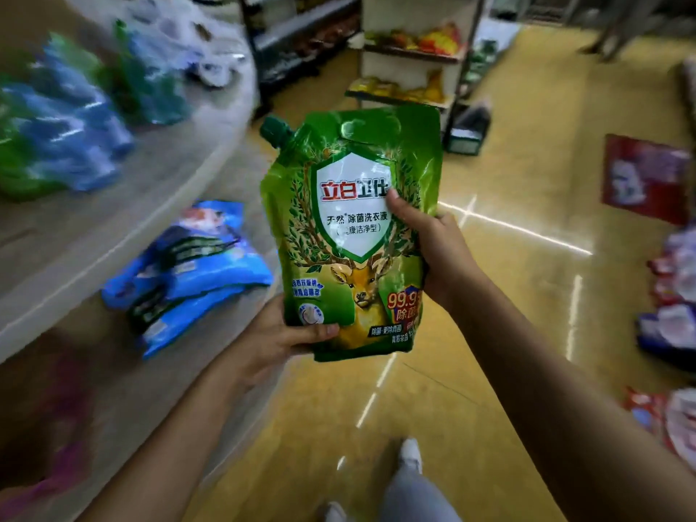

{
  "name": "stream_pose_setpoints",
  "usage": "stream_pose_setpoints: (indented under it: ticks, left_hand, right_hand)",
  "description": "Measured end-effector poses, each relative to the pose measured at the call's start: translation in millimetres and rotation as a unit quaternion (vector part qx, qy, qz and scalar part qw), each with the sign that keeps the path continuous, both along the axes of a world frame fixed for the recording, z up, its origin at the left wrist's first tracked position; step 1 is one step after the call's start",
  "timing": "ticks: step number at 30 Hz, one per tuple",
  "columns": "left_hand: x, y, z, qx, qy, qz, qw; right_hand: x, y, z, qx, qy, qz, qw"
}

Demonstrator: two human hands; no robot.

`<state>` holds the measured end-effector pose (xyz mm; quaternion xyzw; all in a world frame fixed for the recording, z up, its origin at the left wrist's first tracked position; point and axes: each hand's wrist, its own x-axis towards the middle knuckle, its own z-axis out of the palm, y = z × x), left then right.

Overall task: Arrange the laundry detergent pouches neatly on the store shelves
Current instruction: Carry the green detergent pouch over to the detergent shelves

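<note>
The pale grey laminate store shelf [211, 152] at the left is blurred, and the blue and green pouches [67, 118] heaped on it cannot be read. The glossy green plastic spouted detergent pouch [354, 235] is held upright above the aisle floor, apart from the shelf. It is gripped at its side by the right hand [433, 250] and pinched at its bottom corner by the left hand [278, 340]. Slippage of the slick film is judged possible. Fingers behind the pouch are hidden.

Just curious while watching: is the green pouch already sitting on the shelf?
No, the green pouch is held up in the aisle by both hands, left hand and right hand.
</note>
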<state>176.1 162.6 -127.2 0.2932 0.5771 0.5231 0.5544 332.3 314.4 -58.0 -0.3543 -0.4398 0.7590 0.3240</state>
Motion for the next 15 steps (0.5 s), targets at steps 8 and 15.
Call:
stream_pose_setpoints:
  ticks: [8,15]
  left_hand:
    - [124,181,-8,-0.031,-0.004,-0.205,0.978]
    - [230,335,-3,-0.037,-0.006,-0.290,0.956]
  right_hand:
    - [166,114,-19,-0.015,-0.002,-0.203,0.979]
    - [279,228,-7,-0.014,-0.006,-0.312,0.950]
